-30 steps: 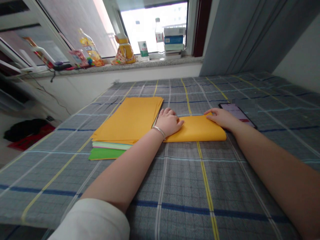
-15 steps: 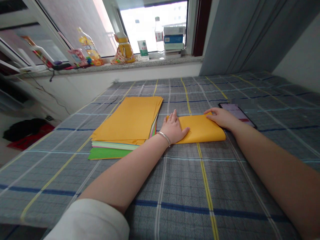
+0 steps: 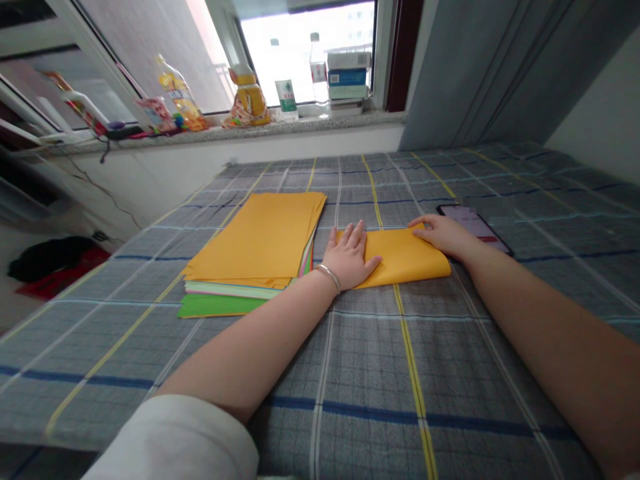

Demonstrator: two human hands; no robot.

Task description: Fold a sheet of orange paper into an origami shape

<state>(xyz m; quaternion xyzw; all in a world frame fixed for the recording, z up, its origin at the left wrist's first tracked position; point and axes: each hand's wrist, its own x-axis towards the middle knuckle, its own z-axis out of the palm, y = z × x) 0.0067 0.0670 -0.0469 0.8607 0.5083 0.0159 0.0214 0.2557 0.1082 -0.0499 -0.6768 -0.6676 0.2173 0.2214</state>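
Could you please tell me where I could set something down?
Grey plaid cloth lies bare between the forearms and beyond the folded orange paper sheet. It is crowded from the orange-topped paper stack through the left hand, sheet and right hand to the black-edged phone.

The left hand (image 3: 349,262) has moved right along orange paper (image 3: 403,259).
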